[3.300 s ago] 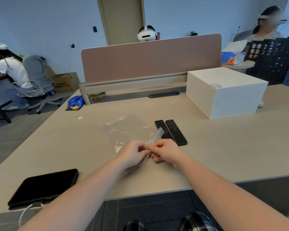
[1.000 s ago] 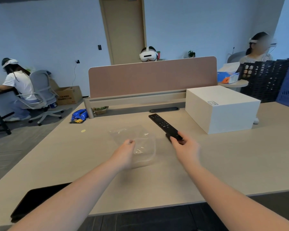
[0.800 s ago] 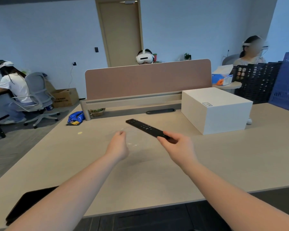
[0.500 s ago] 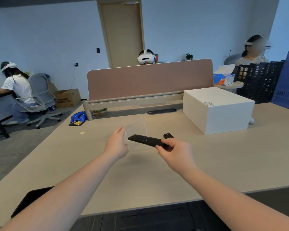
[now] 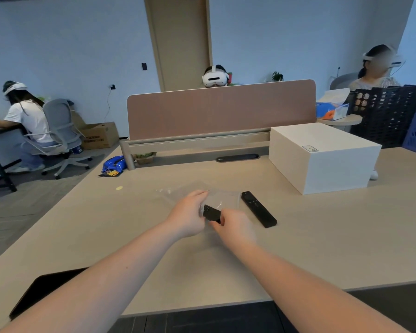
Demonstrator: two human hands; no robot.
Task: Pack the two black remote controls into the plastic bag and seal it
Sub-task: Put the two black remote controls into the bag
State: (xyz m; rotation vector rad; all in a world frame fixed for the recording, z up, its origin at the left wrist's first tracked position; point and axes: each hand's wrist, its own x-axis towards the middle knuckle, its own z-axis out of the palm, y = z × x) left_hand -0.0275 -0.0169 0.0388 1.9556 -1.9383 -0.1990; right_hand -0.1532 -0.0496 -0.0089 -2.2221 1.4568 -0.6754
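A clear plastic bag (image 5: 222, 197) lies on the beige desk (image 5: 322, 236) ahead of me. My left hand (image 5: 190, 216) grips the bag at its near edge. My right hand (image 5: 234, 227) pinches one black remote control (image 5: 211, 213), whose far end sits under the bag's film between my two hands. The second black remote control (image 5: 258, 209) lies flat on the desk just right of the bag, untouched. Most of the held remote is hidden by my fingers.
A white box (image 5: 322, 156) stands at the back right. A pink divider panel (image 5: 221, 108) crosses the desk's far edge. A dark tablet (image 5: 41, 288) lies at the near left corner. People sit at the left, behind the divider and at the far right.
My right hand lifted one remote off the desk, swung it left and pushed it into the bag held by my left hand. The other remote stayed on the desk.
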